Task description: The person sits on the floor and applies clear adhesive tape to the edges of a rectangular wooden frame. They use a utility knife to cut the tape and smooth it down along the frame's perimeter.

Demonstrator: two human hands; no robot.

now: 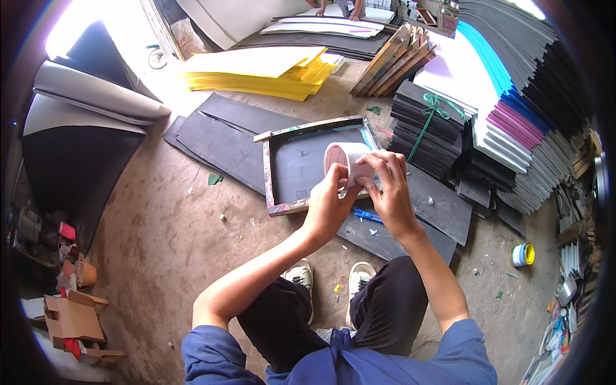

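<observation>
Both of my hands hold a wide roll of pale tape (pixel 351 154) above a wooden-framed printing screen (pixel 268 173). My left hand (pixel 330 202) is closed at the roll's near left side, thumb and fingers pinching its lower edge. The fingers of my right hand (pixel 389 186) curl over the roll's right side, with the fingertips of both hands meeting at its near edge. Whether a tape end is lifted there is too small to tell. Beneath, the screen lies flat on dark foam sheets (pixel 224 122). A blue utility knife (pixel 367 215) rests just below my right hand.
Yellow sheets (pixel 256 70) are stacked beyond the screen, beside several upright wooden frames (pixel 391 61). Black sheets tied with green string (pixel 427 122) stand at right, near a yellow can (pixel 523 255). A cardboard box (pixel 74 317) sits at lower left. Another person's hands (pixel 353 16) are at the far sheets.
</observation>
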